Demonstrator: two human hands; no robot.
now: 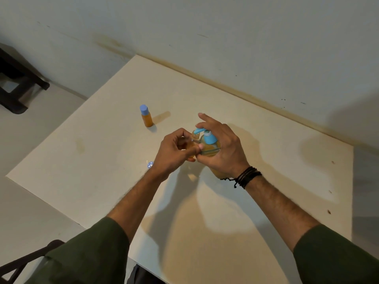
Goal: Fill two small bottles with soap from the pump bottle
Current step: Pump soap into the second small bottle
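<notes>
Forearms: two dark green sleeves (86,261) enter from the bottom edge; braided dark wristband (247,177) on the right wrist.
Table: pale tabletop (102,160) against a wall; both hands work near its middle.
Left hand: left hand (174,152) curled round the open small bottle (194,138), fingers closed on its body; the thumb tip lies against the pump bottle's side. Neck uncapped, held right under the spout.
Right hand: right hand (223,148) wrapped on the pump bottle (211,148); forefinger rests on the blue pump head (200,131), middle finger lifted and spread away, lower fingers and thumb round the amber body.
Spout vs. neck: spout tip sits just above the open neck, touching or nearly so; cannot tell which.
Capped bottle: capped small bottle (146,117) stands upright to the far left, well apart from the hands, amber up to the neck, blue cap on. Judged: first bottle done.
Loose cap: small blue cap (150,164) on the table just left of the left wrist; probably belongs to the open bottle.
Fill level: hidden by the fingers; cannot tell.
Progress: judged past halfway. Left: finish pumping, recap the second bottle.
</notes>
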